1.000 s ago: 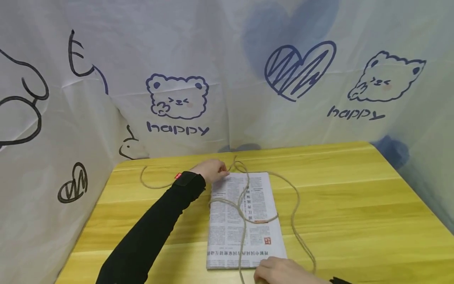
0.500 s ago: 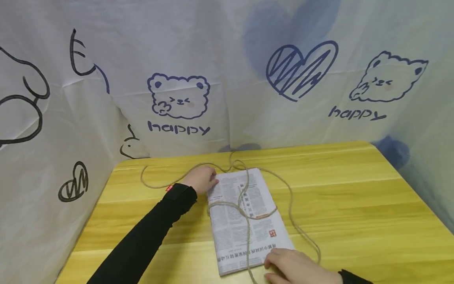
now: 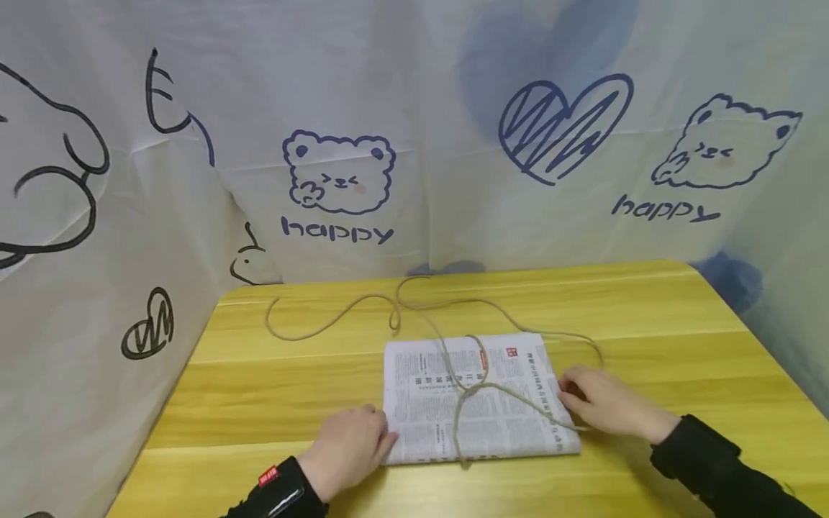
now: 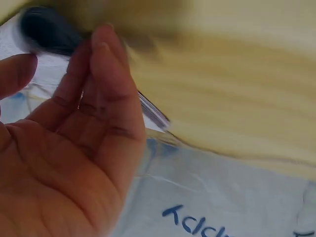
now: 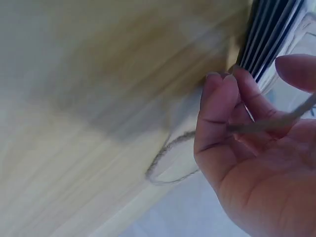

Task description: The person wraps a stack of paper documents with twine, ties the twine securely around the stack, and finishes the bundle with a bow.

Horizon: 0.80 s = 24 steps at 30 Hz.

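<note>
A flat stack of folded newspaper [image 3: 414, 410] lies sideways on the table in the head view. Brown twine [image 3: 512, 393] crosses over its top, looped in the middle, with a strand running off the right edge. My left hand [image 3: 350, 442] is at the stack's lower left corner, thumb and fingertips close along the edge. In the left wrist view its thumb stands apart from lightly bent fingers. My right hand [image 3: 612, 406] is at the right edge, fingertips right at the layered edges [image 5: 266, 39]. A strand of twine [image 5: 276, 123] passes across its fingers, thumb held away.
Loose lengths of twine [image 3: 363, 296] curl over the far part of the wooden table [image 3: 291, 388], beyond the stack. White sheeting [image 3: 447, 216] with blue bear and heart drawings hangs behind the table and along its sides.
The newspaper stack and its twine have turned a quarter counterclockwise. My left hand came down from the upper left corner; my right hand moved up and right from the near edge.
</note>
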Each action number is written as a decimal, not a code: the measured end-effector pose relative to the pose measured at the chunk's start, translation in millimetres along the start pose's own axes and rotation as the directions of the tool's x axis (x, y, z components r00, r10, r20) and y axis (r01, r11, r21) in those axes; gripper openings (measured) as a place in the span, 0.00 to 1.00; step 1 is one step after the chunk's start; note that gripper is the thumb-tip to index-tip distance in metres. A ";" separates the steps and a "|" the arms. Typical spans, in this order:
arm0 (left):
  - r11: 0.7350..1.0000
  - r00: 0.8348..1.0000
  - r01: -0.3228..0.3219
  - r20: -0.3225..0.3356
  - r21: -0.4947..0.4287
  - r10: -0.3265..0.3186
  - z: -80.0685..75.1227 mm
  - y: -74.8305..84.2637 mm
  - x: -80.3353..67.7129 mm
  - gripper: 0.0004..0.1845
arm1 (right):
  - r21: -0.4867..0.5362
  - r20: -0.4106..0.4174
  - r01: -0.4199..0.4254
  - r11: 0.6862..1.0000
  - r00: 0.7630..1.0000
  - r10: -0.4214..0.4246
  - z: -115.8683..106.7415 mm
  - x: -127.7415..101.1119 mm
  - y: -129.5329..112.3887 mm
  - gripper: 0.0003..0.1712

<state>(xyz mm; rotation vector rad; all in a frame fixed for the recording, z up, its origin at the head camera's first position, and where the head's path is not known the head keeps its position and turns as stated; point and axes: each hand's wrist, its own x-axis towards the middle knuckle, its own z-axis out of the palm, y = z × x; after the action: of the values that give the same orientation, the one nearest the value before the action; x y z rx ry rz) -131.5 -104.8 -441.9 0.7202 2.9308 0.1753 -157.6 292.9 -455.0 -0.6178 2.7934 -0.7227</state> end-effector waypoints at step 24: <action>0.830 0.953 0.298 0.102 -0.472 -0.285 -20.6 -74.1 114.9 0.15 | 0.119 -0.077 -0.278 0.953 0.954 0.288 -33.1 51.1 60.2 0.23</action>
<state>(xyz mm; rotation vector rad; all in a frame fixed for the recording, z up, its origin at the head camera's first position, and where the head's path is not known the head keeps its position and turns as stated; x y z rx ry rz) -269.1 -118.1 -442.0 0.1912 2.7382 0.8213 -233.5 332.2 -460.5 -0.1600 2.8196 -0.8512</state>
